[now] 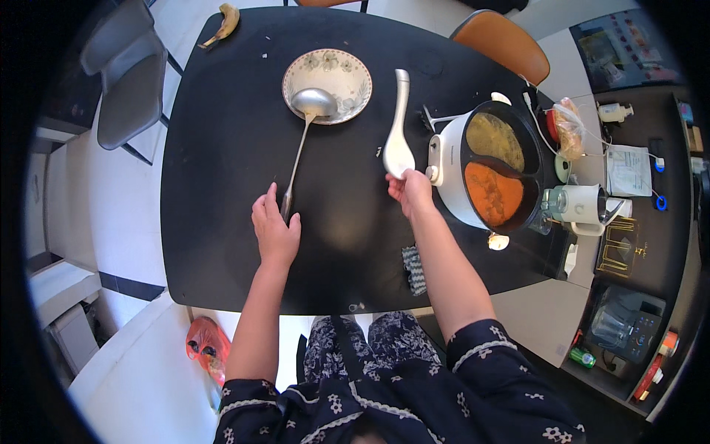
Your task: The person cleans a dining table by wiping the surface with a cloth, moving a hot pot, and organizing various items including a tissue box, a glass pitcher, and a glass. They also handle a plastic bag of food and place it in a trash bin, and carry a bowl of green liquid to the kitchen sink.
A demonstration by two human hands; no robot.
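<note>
My right hand (412, 191) pinches the bowl end of a large white spoon (400, 127), whose handle points away from me. Beside the handle end of a metal ladle (299, 161), my left hand (276, 225) is spread over the black table; whether it touches the ladle I cannot tell. The ladle's head rests on the rim of a floral-patterned bowl (327, 64). To the right of my right hand stands a white electric hot pot (455, 166) with a divided black inside, yellowish broth (493, 139) in one half and orange-red broth (492, 191) in the other.
A banana peel (224, 25) lies at the table's far left corner. A metal utensil (441, 118) lies against the pot's far left side. A striped cloth (414, 270) is under my right forearm. A white electric kettle (582, 203) and glass jar stand right of the pot. Chairs surround the table.
</note>
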